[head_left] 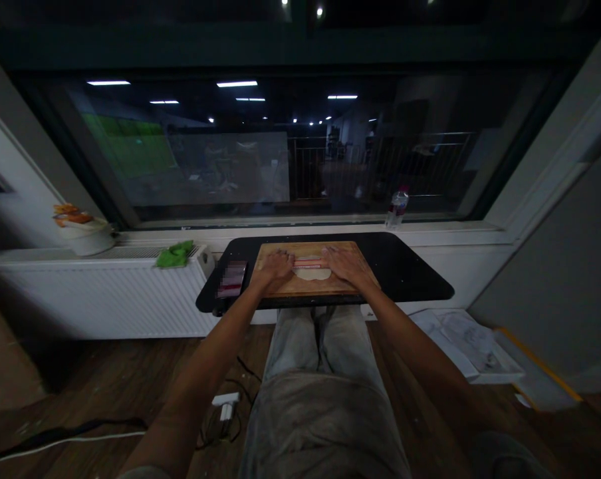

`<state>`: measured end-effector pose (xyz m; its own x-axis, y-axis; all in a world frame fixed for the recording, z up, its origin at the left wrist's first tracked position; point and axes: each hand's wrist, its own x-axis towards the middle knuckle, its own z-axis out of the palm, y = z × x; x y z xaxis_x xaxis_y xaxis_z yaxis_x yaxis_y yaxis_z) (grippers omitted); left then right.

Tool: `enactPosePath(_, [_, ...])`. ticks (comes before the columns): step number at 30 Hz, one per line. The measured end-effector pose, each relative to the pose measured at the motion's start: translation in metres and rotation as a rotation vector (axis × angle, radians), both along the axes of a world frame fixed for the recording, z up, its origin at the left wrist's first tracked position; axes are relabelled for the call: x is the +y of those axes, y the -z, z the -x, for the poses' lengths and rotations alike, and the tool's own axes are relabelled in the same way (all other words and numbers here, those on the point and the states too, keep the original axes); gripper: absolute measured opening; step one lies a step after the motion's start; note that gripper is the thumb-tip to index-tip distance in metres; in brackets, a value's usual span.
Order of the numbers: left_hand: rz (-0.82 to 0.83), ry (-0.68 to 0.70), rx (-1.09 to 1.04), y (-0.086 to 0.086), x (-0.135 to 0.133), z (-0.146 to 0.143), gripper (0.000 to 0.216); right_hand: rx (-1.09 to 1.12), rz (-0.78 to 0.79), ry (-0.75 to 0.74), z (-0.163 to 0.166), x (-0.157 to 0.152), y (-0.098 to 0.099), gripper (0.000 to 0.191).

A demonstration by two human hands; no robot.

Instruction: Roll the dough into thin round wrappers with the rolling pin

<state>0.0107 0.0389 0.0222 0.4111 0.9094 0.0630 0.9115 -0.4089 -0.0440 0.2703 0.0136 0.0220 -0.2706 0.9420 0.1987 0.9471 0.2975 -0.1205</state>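
A wooden board [300, 287] lies on a small black table [410, 266] in front of me. A flat pale disc of dough [312, 273] rests on the board, with a reddish rolling pin [308, 261] lying across its far side. My left hand [275, 269] lies flat, fingers stretched, on the pin's left end. At the other end of the pin, my right hand [344, 263] rests the same way. The pin's ends are hidden under my palms.
A phone [231, 279] lies on the table left of the board. A plastic bottle [397, 209] stands on the window sill, with a green cloth [175, 255] and a white pot [87, 236] on the radiator at left. Cables and a charger [225, 403] lie on the floor.
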Motion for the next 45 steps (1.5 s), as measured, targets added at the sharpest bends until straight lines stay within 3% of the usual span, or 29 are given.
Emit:
enactPosePath(6, [-0.06,0.077,0.045,-0.001,-0.024,0.002,0.047,0.004,-0.007,-0.004,0.001,-0.007,-0.003,0.061])
enactPosePath(13, [-0.037,-0.089,-0.115,0.001,-0.058,-0.003,0.054,-0.022,-0.018,-0.004,0.003,-0.009,-0.006,0.057])
enactPosePath(19, [-0.046,-0.03,-0.153,0.003,-0.074,0.0,0.051,-0.054,-0.035,-0.027,0.008,-0.007,-0.007,0.055])
enactPosePath(27, [-0.069,0.013,-0.135,0.013,-0.06,0.008,0.052,0.003,-0.078,-0.082,-0.004,-0.015,0.0,0.053])
enactPosePath(32, [-0.114,-0.027,-0.108,0.006,-0.046,0.005,0.055,-0.013,-0.051,-0.076,-0.008,-0.029,0.002,0.059])
enactPosePath(38, [-0.162,0.03,-0.056,-0.003,-0.032,0.009,0.049,-0.009,-0.104,-0.081,-0.007,-0.045,0.008,0.06])
enactPosePath(45, [-0.105,-0.068,0.012,-0.019,-0.018,-0.003,0.051,-0.02,-0.046,-0.038,-0.004,-0.027,0.004,0.058])
